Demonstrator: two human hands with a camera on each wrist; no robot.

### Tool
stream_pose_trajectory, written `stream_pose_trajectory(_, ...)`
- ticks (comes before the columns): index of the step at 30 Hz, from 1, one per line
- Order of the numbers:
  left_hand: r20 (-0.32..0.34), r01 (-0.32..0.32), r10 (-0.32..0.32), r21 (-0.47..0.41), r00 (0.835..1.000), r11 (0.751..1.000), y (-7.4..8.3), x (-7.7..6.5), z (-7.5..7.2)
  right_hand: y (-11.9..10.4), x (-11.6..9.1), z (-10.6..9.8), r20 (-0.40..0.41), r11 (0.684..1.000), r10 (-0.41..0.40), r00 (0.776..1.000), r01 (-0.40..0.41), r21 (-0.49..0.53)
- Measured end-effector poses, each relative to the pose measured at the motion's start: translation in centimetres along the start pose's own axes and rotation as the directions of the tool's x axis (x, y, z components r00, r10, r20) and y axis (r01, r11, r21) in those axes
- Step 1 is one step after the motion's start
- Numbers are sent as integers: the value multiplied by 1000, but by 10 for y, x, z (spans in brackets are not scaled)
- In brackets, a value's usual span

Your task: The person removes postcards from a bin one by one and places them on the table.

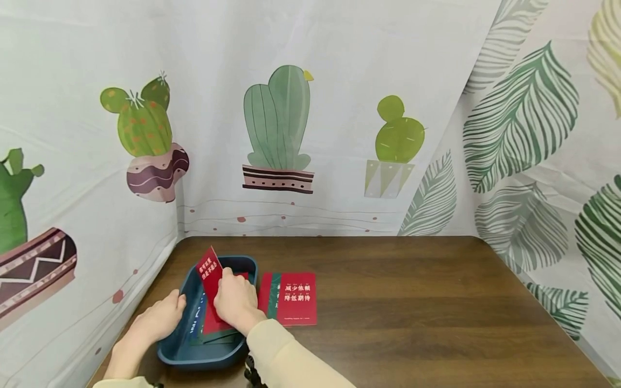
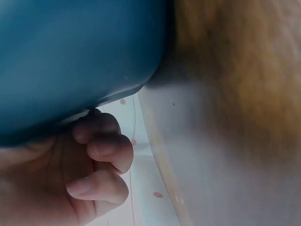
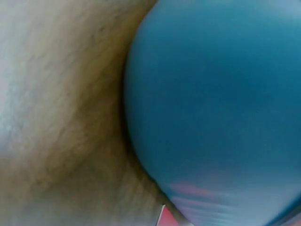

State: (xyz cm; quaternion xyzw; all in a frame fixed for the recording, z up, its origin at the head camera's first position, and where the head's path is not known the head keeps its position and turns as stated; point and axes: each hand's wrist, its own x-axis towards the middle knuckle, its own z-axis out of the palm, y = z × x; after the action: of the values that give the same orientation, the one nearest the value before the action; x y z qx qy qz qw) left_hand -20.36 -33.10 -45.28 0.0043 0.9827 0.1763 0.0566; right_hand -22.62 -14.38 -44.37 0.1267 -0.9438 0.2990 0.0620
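A dark blue plastic tray (image 1: 201, 361) stands on the left of the table. My left hand (image 1: 160, 315) holds its left rim; in the left wrist view the fingers (image 2: 110, 153) curl beneath the edge of the tray (image 2: 80, 56). Over the tray, my right hand (image 1: 236, 302) grips a red card (image 1: 209, 272) with white lettering, tilted up. Beneath lie another red card (image 1: 213, 322), a blue card (image 1: 197, 315) with white characters and some green ones, partly covered by the right hand. The right wrist view is filled mostly by the tray's outer wall (image 3: 211, 103).
Just right of the tray, red cards (image 1: 297, 310) and a green card (image 1: 274, 296) lie overlapping on the brown wooden table (image 1: 412, 312). A white cloth (image 1: 339, 43) printed with cacti and leaves hangs behind the table and along its sides.
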Motion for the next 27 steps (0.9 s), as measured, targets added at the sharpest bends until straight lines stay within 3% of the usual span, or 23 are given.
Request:
stream_pose_trajectory(4, -1, -2, 2, 14, 1000, 1000, 0, 2, 1, 6, 0, -11, -21, 974, 6, 1000, -2, 225)
stream_pose_trajectory(7, 0, 1, -1, 23, 1000, 1000, -1, 3, 1, 13, 0, -26, -71, 910, 15, 997, 16, 414)
stream_pose_trajectory(11, 10, 16, -16, 26, 1000, 1000, -1, 5, 0, 25, 0, -53, -150, 826, 59, 987, 36, 562)
stream_pose_trajectory(14, 13, 17, -17, 27, 1000, 1000, -2, 6, -1, 38, -2, -75, -172, 794, 67, 983, 52, 606)
stream_pose_trajectory(19, 9, 26, -26, 30, 1000, 999, -2, 4, -2, 64, -8, -101, -130, 774, 24, 991, 64, 630)
stream_pose_trajectory(24, 14, 29, -29, 25, 999, 999, -2, 4, -1, 92, -16, -115, -79, 747, 68, 995, 2, 665)
stream_pose_trajectory(27, 11, 23, -23, 25, 1000, 999, -1, 3, -1, 107, -21, -120, -48, 762, 129, 990, -68, 644)
